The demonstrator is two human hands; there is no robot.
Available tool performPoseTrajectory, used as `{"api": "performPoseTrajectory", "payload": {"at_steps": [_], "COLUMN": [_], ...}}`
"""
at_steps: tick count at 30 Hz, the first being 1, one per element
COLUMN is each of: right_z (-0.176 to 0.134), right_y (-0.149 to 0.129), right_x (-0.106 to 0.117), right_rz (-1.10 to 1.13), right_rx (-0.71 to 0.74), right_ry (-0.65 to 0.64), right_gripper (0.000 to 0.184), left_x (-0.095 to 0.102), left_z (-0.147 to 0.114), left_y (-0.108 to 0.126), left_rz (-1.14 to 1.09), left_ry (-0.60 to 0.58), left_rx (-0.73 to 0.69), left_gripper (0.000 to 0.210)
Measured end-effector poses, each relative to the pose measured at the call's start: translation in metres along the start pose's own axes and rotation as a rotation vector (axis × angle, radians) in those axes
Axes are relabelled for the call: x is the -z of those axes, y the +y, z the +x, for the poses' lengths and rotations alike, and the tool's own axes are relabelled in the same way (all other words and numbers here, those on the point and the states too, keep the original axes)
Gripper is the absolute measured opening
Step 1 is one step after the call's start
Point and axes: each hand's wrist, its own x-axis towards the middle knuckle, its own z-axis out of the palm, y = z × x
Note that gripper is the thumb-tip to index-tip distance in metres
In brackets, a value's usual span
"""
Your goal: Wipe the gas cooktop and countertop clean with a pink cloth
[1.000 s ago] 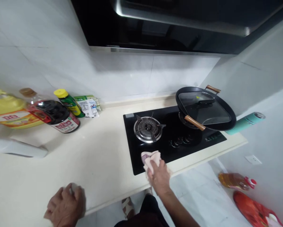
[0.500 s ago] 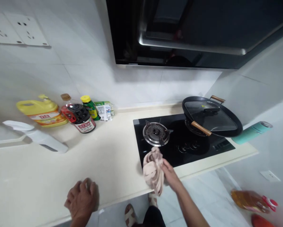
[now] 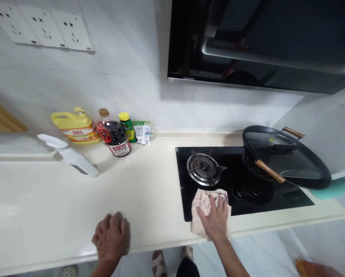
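Note:
My right hand (image 3: 216, 218) lies flat on a pale pink cloth (image 3: 200, 204), pressing it against the front left corner of the black glass gas hob (image 3: 238, 184). The cloth spreads partly over the hob and partly over the cream countertop (image 3: 74, 200). My left hand (image 3: 111, 237) rests with curled fingers near the counter's front edge and holds nothing. Just behind the cloth is the steel left burner (image 3: 204, 170). A black wok with a glass lid and wooden handles (image 3: 284, 157) sits on the right burner.
Against the back wall stand a yellow oil jug (image 3: 76, 127), a dark sauce bottle (image 3: 117, 137), a green bottle with a yellow cap (image 3: 128, 126) and small packets (image 3: 143, 132). A white spray bottle (image 3: 70, 156) lies on the counter. A range hood (image 3: 261, 42) hangs above. Sockets (image 3: 45, 27) are on the wall.
My right hand lifted the cloth off the hob's front edge, bunched it, then laid it down flat on the hob corner. The camera view swung left. My left hand stayed put.

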Motion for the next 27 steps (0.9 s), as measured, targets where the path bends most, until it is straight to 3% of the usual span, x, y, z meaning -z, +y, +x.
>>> {"api": "performPoseTrajectory", "payload": {"at_steps": [3, 6, 11, 14, 16, 18, 21, 24, 27], "right_z": [0.002, 0.007, -0.012, -0.032, -0.037, -0.031, 0.0, 0.044, 0.085], "right_y": [-0.018, -0.034, -0.063, -0.057, -0.031, 0.014, 0.105, 0.195, 0.257], "right_x": [-0.012, -0.016, -0.009, 0.0, 0.005, 0.012, 0.029, 0.055, 0.085], "right_rz": [-0.06, -0.001, 0.152, 0.23, 0.244, 0.219, 0.163, 0.007, -0.138], "right_rx": [0.014, 0.134, 0.359, 0.498, 0.527, 0.453, 0.243, -0.03, -0.28], "right_ry": [0.028, 0.023, -0.052, -0.13, -0.143, -0.095, 0.047, 0.099, 0.093], "right_gripper": [0.082, 0.068, 0.052, 0.05, 0.051, 0.049, 0.047, 0.06, 0.067], "left_x": [0.001, 0.002, 0.002, 0.0, -0.002, -0.003, -0.003, -0.001, 0.001], "left_z": [-0.001, -0.001, 0.001, 0.003, 0.005, 0.006, 0.007, 0.005, 0.003], "left_y": [0.002, 0.001, -0.002, -0.004, -0.004, -0.005, -0.005, -0.003, 0.0], "left_rz": [0.009, 0.007, -0.008, -0.016, -0.025, -0.033, -0.035, -0.026, -0.016], "left_ry": [-0.001, -0.01, 0.001, 0.02, 0.013, 0.01, 0.028, 0.042, 0.039], "left_rx": [0.001, -0.008, 0.007, 0.001, -0.003, 0.003, 0.007, 0.008, 0.016], "left_gripper": [0.056, 0.055, 0.055, 0.057, 0.06, 0.062, 0.062, 0.061, 0.061]}}
